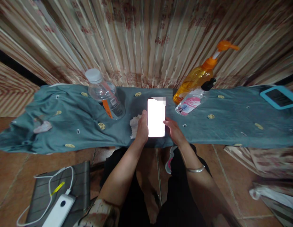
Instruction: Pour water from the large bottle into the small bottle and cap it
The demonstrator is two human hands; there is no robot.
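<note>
A smartphone (156, 118) with a glowing white screen is held upright in front of me, above the cloth-covered table. My left hand (143, 129) is closed around its left edge, with the thumb along the side. At the right edge, my right hand (173, 130) grips the phone between its fingers, and a fingertip shows by the screen's border. A crumpled piece of pale paper or tissue (134, 126) lies on the cloth just beyond my left hand, partly covered by it.
Left of the phone stands a clear plastic bottle (113, 105) with a white cap. To the right are an orange pump bottle (192, 80) and a smaller black-topped bottle (191, 102). A blue-framed device (264, 94) lies far right. A white power bank (60, 209) with cable rests lower left.
</note>
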